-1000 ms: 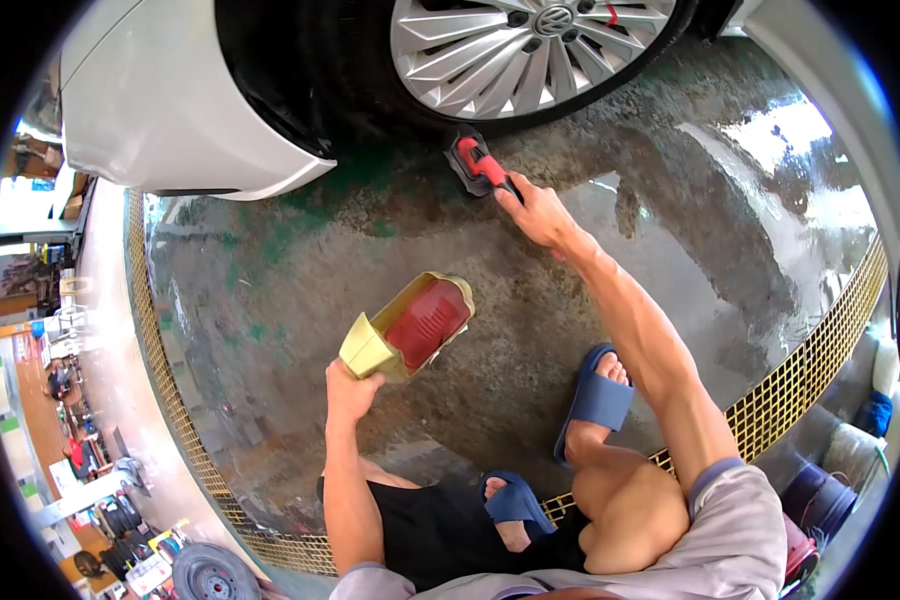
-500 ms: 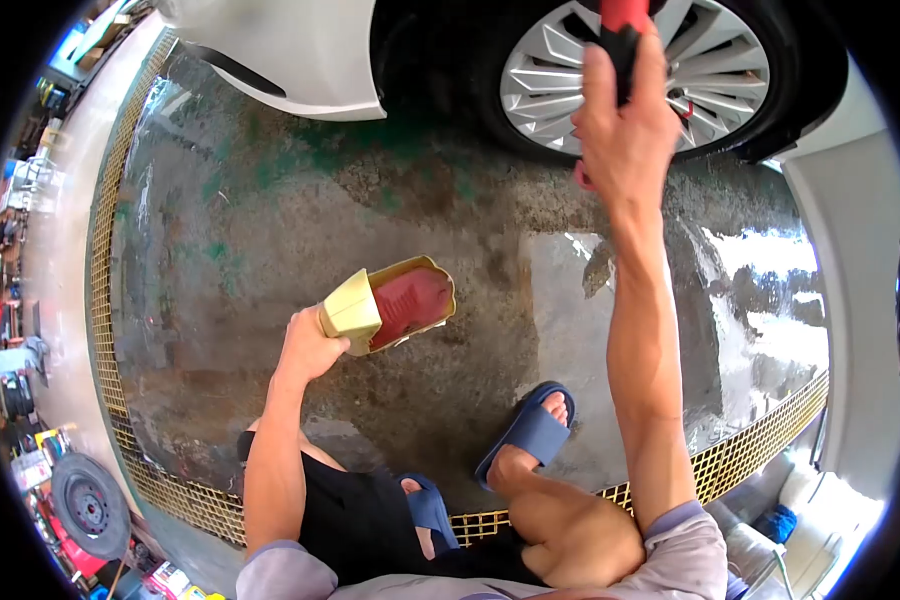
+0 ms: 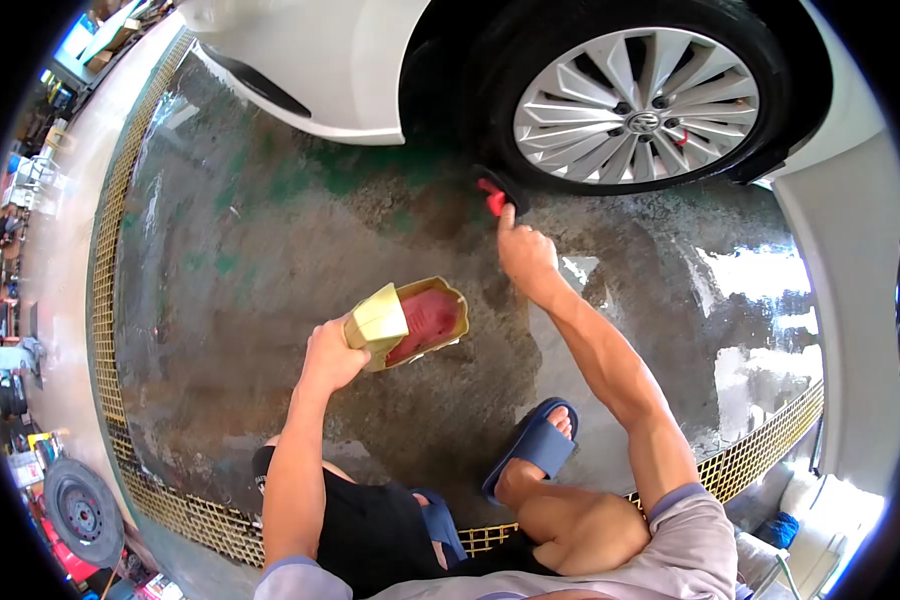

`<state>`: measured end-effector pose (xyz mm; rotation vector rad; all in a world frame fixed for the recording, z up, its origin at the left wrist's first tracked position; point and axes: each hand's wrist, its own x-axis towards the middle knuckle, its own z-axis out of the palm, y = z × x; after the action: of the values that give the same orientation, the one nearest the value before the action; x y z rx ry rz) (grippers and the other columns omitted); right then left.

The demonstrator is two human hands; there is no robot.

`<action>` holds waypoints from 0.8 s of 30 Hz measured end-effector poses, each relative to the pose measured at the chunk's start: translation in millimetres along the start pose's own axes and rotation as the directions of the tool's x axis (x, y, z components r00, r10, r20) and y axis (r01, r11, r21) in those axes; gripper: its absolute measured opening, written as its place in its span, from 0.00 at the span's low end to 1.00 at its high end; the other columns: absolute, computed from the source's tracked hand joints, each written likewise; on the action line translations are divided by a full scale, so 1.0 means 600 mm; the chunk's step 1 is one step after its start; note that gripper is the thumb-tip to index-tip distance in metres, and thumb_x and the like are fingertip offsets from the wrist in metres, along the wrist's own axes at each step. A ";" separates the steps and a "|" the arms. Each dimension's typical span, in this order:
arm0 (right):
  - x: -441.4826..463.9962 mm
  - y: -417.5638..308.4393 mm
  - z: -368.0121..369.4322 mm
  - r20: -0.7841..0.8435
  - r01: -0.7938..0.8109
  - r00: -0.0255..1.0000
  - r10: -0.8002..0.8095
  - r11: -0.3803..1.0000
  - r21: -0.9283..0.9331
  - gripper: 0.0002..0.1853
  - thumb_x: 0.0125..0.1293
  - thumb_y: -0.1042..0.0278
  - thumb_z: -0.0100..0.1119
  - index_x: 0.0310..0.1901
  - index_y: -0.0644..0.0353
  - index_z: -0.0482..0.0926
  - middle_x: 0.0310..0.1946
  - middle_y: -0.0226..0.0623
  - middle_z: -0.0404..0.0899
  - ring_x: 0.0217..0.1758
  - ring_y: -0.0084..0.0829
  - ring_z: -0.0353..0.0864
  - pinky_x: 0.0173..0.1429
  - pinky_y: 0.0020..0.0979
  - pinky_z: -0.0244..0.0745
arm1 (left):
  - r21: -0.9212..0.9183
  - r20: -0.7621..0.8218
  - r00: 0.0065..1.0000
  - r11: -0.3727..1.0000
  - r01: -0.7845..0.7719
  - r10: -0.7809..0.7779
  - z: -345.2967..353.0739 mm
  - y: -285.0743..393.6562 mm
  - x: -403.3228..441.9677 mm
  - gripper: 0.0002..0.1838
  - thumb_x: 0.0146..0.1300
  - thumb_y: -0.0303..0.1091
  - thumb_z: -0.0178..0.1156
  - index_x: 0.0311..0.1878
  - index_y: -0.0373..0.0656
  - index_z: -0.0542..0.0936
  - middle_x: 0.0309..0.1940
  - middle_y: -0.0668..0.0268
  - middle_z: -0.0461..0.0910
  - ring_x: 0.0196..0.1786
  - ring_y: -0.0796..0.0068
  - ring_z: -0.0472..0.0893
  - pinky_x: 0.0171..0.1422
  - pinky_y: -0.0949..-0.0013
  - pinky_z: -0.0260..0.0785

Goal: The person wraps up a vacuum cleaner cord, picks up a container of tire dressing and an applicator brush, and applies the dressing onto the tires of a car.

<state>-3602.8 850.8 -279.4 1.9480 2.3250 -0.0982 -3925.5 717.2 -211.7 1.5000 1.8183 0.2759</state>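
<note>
My left hand (image 3: 332, 357) is closed round the narrow end of a yellow cut-open plastic jug (image 3: 378, 318), held above the wet floor. Reddish liquid (image 3: 430, 318) shows inside its open side. My right hand (image 3: 527, 250) reaches forward, gripping a red-and-black brush (image 3: 495, 198) with one finger stretched along it. The brush is at the lower left edge of the black car tyre (image 3: 490, 120); its working face is hidden. The silver spoked wheel (image 3: 642, 122) sits inside the tyre.
The white car body (image 3: 340, 70) rises ahead, with a pale panel (image 3: 840, 230) on the right. Yellow grating (image 3: 105, 310) borders the wet floor. A spare wheel (image 3: 85, 512) and clutter lie at left. My feet wear blue slides (image 3: 540, 447).
My right hand has swung down and left with the brush, from in front of the wheel to the tyre's lower left edge. The jug has shifted slightly right and down in view.
</note>
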 end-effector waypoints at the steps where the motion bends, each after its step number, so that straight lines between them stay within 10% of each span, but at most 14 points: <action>1: -0.004 -0.010 -0.034 -0.031 0.037 0.999 -0.036 0.999 0.011 0.33 0.73 0.70 0.54 0.78 0.73 0.62 0.37 0.53 0.89 0.36 0.49 0.93 0.40 0.47 0.89 | 0.013 0.000 1.000 1.000 -0.001 0.001 -0.003 0.004 -0.002 0.26 0.50 0.30 0.68 0.57 0.44 0.86 0.45 0.45 0.88 0.55 0.40 0.85 0.60 0.50 0.79; 7: -0.047 -0.009 -0.342 -0.428 0.212 0.904 -0.001 0.870 0.445 0.25 0.71 0.67 0.59 0.65 0.71 0.66 0.26 0.61 0.84 0.30 0.62 0.88 0.35 0.58 0.85 | -0.024 -0.053 0.993 0.994 -0.105 0.104 0.030 -0.065 0.006 0.22 0.45 0.28 0.72 0.48 0.38 0.89 0.41 0.50 0.91 0.49 0.54 0.91 0.57 0.56 0.81; 12: -0.046 0.173 -0.468 -0.706 0.179 0.596 0.382 0.794 0.581 0.20 0.75 0.54 0.61 0.56 0.63 0.77 0.28 0.62 0.85 0.36 0.65 0.88 0.43 0.60 0.84 | -0.053 -0.004 0.994 0.993 -0.108 0.108 0.016 -0.051 0.001 0.20 0.46 0.25 0.70 0.46 0.33 0.88 0.39 0.56 0.93 0.46 0.66 0.92 0.53 0.62 0.81; 17: -0.090 0.351 -0.463 -0.730 -0.035 0.466 0.500 0.835 0.549 0.24 0.77 0.46 0.58 0.57 0.61 0.81 0.40 0.62 0.87 0.46 0.63 0.88 0.54 0.57 0.83 | -0.071 -0.004 0.994 0.991 -0.112 0.112 0.022 -0.054 0.006 0.20 0.45 0.24 0.70 0.46 0.33 0.88 0.39 0.57 0.93 0.45 0.66 0.92 0.53 0.63 0.80; 24: -0.071 0.513 -0.247 -0.191 -0.206 0.409 0.892 0.295 0.933 0.33 0.80 0.38 0.44 0.52 0.69 0.78 0.29 0.54 0.85 0.23 0.46 0.87 0.30 0.45 0.83 | -0.049 -0.002 0.995 0.994 -0.100 0.100 0.020 -0.054 0.009 0.20 0.45 0.24 0.71 0.46 0.33 0.89 0.39 0.59 0.93 0.44 0.68 0.91 0.52 0.64 0.81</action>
<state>-3298.7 880.9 -121.6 3.9507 1.5030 -0.5120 -3942.0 709.6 -241.5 1.5591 1.7263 0.3668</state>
